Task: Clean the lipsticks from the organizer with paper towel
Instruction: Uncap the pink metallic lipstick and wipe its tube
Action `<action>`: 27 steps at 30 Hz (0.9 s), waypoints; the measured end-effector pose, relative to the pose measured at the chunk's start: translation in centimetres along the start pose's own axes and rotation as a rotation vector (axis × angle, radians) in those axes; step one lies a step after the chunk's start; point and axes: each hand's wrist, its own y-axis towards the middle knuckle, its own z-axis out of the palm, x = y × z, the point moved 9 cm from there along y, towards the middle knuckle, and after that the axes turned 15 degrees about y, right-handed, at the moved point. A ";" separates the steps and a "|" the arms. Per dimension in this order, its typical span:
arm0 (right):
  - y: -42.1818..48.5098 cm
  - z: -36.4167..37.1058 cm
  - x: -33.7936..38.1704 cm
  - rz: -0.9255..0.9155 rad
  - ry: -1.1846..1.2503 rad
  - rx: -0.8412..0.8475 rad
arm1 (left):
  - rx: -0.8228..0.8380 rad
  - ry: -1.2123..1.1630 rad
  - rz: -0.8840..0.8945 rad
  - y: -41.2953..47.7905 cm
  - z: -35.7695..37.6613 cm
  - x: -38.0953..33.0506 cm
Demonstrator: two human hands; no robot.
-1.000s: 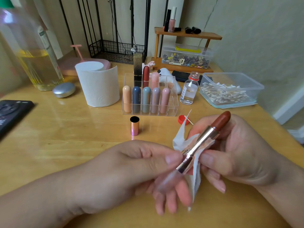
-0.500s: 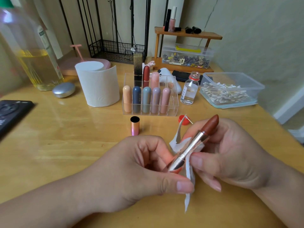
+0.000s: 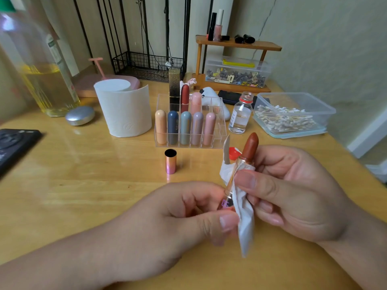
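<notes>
The left hand (image 3: 178, 222) gripped one lipstick (image 3: 250, 148) by its base; the right hand (image 3: 293, 191) pinched one paper towel (image 3: 245, 227) against it. The organizer (image 3: 219, 130) held eight lipsticks (image 3: 185, 130).

I'd tag this a home, a vanity-style desk: wooden table (image 3: 83, 185) against a painted wall (image 3: 324, 49), clear lipstick organizer (image 3: 218, 126) mid-table, paper towel roll (image 3: 125, 114) left of it, cotton-swab box (image 3: 314, 101) at the far right edge, small wooden shelf (image 3: 263, 46) with nail polish (image 3: 217, 31) at the back edge.
</notes>
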 end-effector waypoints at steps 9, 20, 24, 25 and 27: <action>-0.1 0.1 0.3 -0.054 -0.041 -0.004 | -0.185 -0.018 -0.055 -0.3 -1.4 1.3; -0.3 0.5 0.8 -0.106 -0.164 -0.016 | -0.225 -0.053 -0.044 -0.1 -1.3 1.0; -0.3 0.8 0.8 -0.107 -0.191 0.003 | -0.243 -0.063 -0.052 0.0 -1.7 1.3; -0.3 0.8 0.8 -0.108 -0.197 0.000 | -0.230 -0.068 -0.044 0.0 -1.6 1.3; -0.3 0.8 0.9 -0.113 -0.201 0.004 | -0.177 -0.101 -0.019 0.1 -1.2 1.0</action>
